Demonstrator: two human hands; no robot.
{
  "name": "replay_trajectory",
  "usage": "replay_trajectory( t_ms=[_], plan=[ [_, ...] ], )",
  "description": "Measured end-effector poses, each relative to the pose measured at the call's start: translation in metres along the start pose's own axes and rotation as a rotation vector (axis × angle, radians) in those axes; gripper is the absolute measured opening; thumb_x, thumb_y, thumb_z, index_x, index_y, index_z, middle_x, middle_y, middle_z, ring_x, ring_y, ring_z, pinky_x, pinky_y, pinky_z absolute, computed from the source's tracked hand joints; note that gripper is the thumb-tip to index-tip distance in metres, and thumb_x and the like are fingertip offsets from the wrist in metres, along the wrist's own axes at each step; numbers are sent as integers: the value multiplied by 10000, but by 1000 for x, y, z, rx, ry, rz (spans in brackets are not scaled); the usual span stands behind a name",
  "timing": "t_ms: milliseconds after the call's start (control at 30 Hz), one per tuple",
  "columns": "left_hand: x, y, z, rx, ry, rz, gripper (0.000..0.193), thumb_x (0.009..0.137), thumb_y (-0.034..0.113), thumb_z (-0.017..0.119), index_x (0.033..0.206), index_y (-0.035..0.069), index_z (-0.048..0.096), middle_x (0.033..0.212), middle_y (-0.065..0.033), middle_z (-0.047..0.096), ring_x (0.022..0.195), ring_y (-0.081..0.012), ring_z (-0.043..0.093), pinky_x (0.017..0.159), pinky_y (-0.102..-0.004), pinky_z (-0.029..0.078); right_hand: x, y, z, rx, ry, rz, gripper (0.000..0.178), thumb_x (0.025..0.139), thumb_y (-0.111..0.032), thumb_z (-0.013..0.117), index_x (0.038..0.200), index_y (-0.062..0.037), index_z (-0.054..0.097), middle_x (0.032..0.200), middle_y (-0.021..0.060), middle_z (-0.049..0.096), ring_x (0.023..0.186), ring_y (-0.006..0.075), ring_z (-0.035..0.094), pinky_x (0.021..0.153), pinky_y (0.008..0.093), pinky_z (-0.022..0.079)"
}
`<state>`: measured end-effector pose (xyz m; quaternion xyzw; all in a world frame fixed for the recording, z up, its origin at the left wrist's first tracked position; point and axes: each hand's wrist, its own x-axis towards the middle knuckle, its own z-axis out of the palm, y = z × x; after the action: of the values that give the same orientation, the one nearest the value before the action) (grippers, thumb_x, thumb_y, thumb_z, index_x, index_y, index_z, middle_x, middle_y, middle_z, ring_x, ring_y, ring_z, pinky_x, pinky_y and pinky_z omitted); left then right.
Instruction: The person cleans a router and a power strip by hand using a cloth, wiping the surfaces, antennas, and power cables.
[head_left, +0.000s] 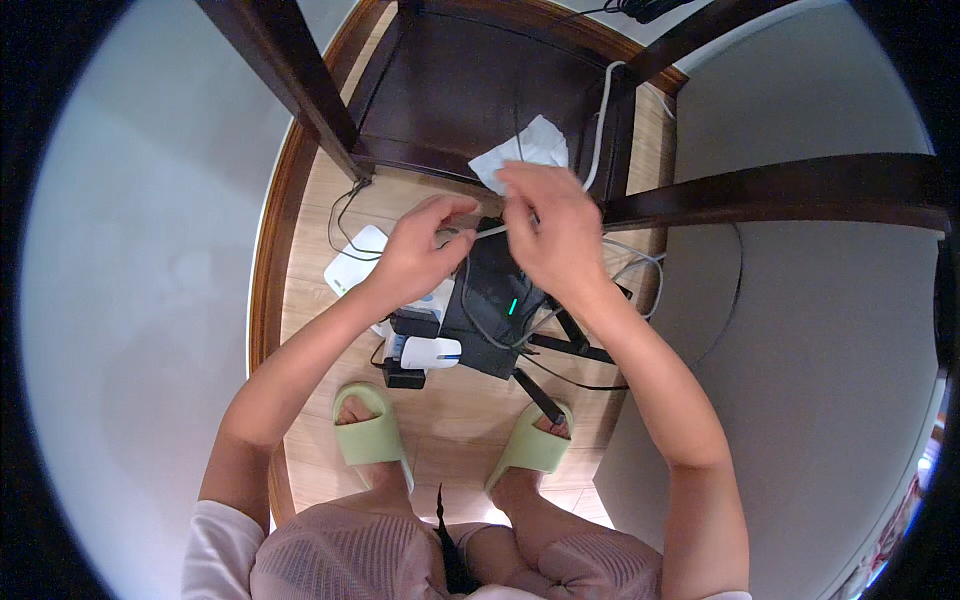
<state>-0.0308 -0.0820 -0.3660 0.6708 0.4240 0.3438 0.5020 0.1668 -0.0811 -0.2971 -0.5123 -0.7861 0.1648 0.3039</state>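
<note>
Cable (490, 232), pale: one stretch spans the gap between left hand (425, 252) and right hand (556, 232), over a black box (485, 335) with green light. Left hand: thumb and fingers curved, narrowly apart; grip cannot be told. Right hand: fingers bent, blurred; hold cannot be told. Hidden: cable behind right hand; lower part of white tissue (540, 142); white box (352, 262), partly, behind left hand.

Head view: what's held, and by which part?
A pale cable, apparently, at the stretch between left hand and right hand; the exact grip is hidden.
</note>
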Motion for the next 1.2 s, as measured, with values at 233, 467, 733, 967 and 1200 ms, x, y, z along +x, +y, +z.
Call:
replay_trajectory(
  t_ms=[233,467,733,967,1200],
  plan=[
    [34,-27,61,-72,-121,-208,371,901,124,675,1209,-35,542,1134,-134,652,1086,-201,616,977,-327,469,-3,49,-6,201,358,732,533,860,-90,581,1340,98,443,1222,281,583,1175,395,546,1048,441,398],
    [38,21,40,-225,-119,-219,277,892,142,709,1107,-9,619,898,12,633,774,-84,564,719,-239,461,16,31,-19,1127,451,800,486,928,-43,473,1393,93,433,1253,188,628,1100,206,634,912,300,507],
    [50,20,1,-425,-109,-374,124,897,173,715,927,54,696,791,28,627,706,-55,547,650,-214,436,24,43,25,1125,375,574,476,933,-17,495,1395,84,439,1222,257,625,1143,314,623,1000,388,493],
    [48,16,-26,-516,-36,-389,110,939,133,563,923,49,632,852,3,622,791,-74,582,732,-225,469,-35,28,40,-613,-70,222,609,978,-282,531,1393,142,396,1430,398,380,1351,516,380,1159,517,286],
    [49,17,-33,-518,-19,-386,132,950,149,578,952,41,654,869,-3,636,810,-85,600,769,-244,490,-12,44,26,-595,-184,566,762,1026,-445,409,1373,230,338,1404,483,332,1370,565,311,1168,551,231]
  ],
)
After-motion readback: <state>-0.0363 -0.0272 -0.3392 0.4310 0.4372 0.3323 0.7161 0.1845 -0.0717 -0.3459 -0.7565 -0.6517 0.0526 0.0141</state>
